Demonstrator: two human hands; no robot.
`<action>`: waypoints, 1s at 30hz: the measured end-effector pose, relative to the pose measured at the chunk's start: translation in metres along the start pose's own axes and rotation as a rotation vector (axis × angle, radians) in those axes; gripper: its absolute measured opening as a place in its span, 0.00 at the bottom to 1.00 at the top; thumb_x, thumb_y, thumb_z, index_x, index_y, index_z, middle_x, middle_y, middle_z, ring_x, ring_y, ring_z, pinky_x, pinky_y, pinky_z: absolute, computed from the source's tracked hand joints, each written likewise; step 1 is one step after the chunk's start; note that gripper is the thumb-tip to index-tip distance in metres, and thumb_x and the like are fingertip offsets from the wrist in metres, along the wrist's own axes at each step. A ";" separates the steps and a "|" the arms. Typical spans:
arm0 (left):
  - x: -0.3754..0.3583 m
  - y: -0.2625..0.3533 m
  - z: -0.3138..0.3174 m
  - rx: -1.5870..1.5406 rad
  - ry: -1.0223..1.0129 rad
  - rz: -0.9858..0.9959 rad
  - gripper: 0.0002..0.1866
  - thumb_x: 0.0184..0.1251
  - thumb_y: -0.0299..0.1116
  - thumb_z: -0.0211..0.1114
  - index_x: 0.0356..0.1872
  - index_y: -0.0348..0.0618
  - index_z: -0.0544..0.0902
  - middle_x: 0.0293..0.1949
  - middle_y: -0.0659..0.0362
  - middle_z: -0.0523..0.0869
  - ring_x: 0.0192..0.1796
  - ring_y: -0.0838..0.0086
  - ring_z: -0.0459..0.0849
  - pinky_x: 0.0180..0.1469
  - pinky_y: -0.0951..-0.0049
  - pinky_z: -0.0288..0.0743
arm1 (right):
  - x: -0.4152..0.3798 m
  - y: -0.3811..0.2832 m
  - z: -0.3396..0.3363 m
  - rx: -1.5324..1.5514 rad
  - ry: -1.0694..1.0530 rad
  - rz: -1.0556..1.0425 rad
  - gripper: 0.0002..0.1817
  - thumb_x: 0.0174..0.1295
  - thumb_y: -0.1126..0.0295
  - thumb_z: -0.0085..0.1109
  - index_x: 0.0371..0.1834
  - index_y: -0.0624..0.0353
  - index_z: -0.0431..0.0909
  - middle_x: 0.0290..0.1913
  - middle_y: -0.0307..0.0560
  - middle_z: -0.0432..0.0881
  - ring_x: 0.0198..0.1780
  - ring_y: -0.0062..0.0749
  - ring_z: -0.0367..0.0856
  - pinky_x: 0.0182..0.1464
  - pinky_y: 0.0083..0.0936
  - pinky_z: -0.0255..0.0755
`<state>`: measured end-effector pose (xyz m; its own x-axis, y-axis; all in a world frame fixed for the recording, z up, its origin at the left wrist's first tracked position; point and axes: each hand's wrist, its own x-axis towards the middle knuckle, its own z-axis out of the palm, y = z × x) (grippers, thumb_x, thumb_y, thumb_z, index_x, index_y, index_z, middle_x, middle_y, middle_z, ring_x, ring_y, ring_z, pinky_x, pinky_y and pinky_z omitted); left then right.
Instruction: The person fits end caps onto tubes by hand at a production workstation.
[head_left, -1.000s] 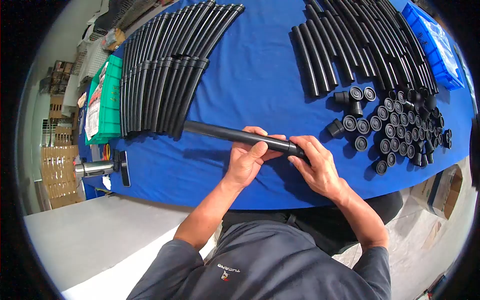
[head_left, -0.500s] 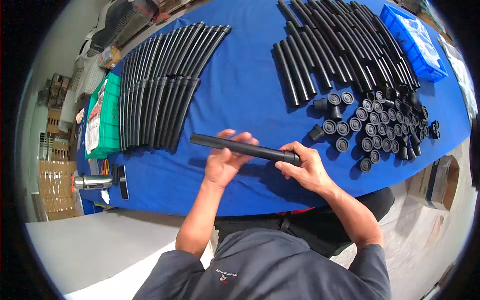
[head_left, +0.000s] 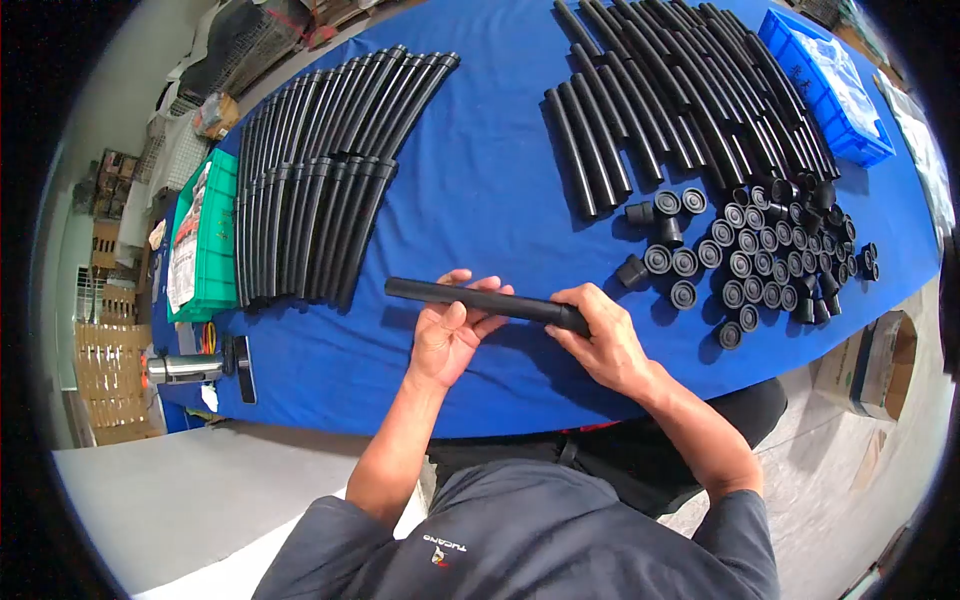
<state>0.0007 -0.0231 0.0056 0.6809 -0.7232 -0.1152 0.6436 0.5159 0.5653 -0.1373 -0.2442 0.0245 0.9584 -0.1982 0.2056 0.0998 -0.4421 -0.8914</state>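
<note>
A black plastic tube point(head_left: 430, 291) is held nearly level in front of me, tilting slightly down to the right. My left hand point(head_left: 447, 342) supports it along the middle, thumb in front and fingers curled behind. Around its right end, where a wider black cap sits, my right hand point(head_left: 606, 345) is closed; the fingers hide most of that cap. To the right lie many loose black caps point(head_left: 740, 264), several on their sides and most showing ringed round faces.
Capped tubes point(head_left: 310, 215) lie in two rows at the left, beside a green crate point(head_left: 212, 250). Plain tubes point(head_left: 690, 90) cover the back right, next to a blue crate point(head_left: 850, 100). A phone point(head_left: 245, 370) and a metal cylinder point(head_left: 188, 369) lie near the blue cloth's point(head_left: 470, 130) left edge.
My left fingers have closed onto the tube, with the thumb now against it. My right hand has shifted slightly left and its grip has turned further over the capped end.
</note>
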 end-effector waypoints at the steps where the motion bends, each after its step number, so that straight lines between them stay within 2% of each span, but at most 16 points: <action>1: 0.000 0.000 0.001 0.032 -0.022 -0.010 0.18 0.73 0.27 0.67 0.61 0.45 0.76 0.62 0.41 0.83 0.69 0.42 0.78 0.68 0.44 0.81 | 0.002 -0.002 0.000 -0.080 0.018 -0.084 0.21 0.62 0.68 0.74 0.53 0.65 0.78 0.39 0.51 0.84 0.42 0.42 0.87 0.43 0.35 0.80; 4: -0.001 0.000 -0.006 0.011 -0.029 -0.003 0.17 0.73 0.26 0.67 0.59 0.45 0.76 0.62 0.41 0.83 0.69 0.42 0.78 0.68 0.43 0.80 | 0.002 -0.007 0.000 0.130 0.068 0.040 0.21 0.63 0.67 0.73 0.53 0.65 0.77 0.35 0.50 0.84 0.37 0.40 0.87 0.40 0.36 0.79; 7: -0.001 -0.001 -0.005 0.004 -0.014 0.007 0.16 0.72 0.25 0.68 0.57 0.44 0.76 0.61 0.40 0.83 0.69 0.41 0.78 0.66 0.43 0.81 | 0.004 -0.016 -0.009 0.321 -0.144 0.361 0.20 0.64 0.67 0.73 0.53 0.65 0.76 0.31 0.49 0.84 0.34 0.40 0.87 0.38 0.35 0.79; 10: 0.000 0.000 -0.005 0.001 -0.019 -0.003 0.16 0.72 0.25 0.68 0.57 0.45 0.76 0.60 0.40 0.84 0.68 0.41 0.79 0.66 0.43 0.82 | 0.002 -0.017 -0.009 0.343 -0.149 0.318 0.19 0.65 0.65 0.72 0.51 0.64 0.77 0.26 0.47 0.82 0.30 0.40 0.85 0.35 0.35 0.77; 13: -0.001 0.000 -0.005 0.023 -0.023 0.000 0.16 0.71 0.25 0.69 0.57 0.45 0.77 0.59 0.41 0.84 0.67 0.42 0.80 0.66 0.44 0.82 | 0.001 -0.012 -0.009 0.219 -0.155 0.224 0.18 0.66 0.64 0.71 0.49 0.65 0.78 0.26 0.49 0.80 0.30 0.41 0.84 0.35 0.36 0.75; 22: -0.006 0.001 -0.001 0.055 -0.002 0.008 0.18 0.70 0.26 0.71 0.57 0.47 0.77 0.58 0.43 0.85 0.67 0.43 0.80 0.67 0.43 0.81 | -0.002 -0.009 -0.002 0.142 -0.051 0.075 0.18 0.66 0.63 0.70 0.48 0.64 0.79 0.34 0.55 0.81 0.37 0.51 0.84 0.40 0.42 0.76; 24: -0.007 0.001 -0.003 0.051 -0.009 0.005 0.17 0.70 0.26 0.70 0.57 0.47 0.77 0.58 0.43 0.85 0.67 0.44 0.80 0.67 0.43 0.80 | -0.005 -0.009 0.001 0.192 -0.050 0.110 0.18 0.66 0.62 0.70 0.50 0.64 0.78 0.37 0.58 0.83 0.39 0.52 0.86 0.42 0.43 0.77; 30: -0.006 0.002 -0.004 0.047 -0.016 0.024 0.17 0.71 0.26 0.70 0.56 0.45 0.76 0.57 0.41 0.85 0.65 0.43 0.82 0.66 0.42 0.81 | -0.005 -0.016 -0.005 0.284 -0.097 0.147 0.19 0.68 0.61 0.68 0.51 0.64 0.76 0.32 0.56 0.84 0.35 0.49 0.87 0.38 0.42 0.77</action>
<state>-0.0014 -0.0160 0.0043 0.6902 -0.7182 -0.0884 0.6098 0.5115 0.6054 -0.1453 -0.2408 0.0396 0.9877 -0.1517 0.0388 0.0157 -0.1506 -0.9885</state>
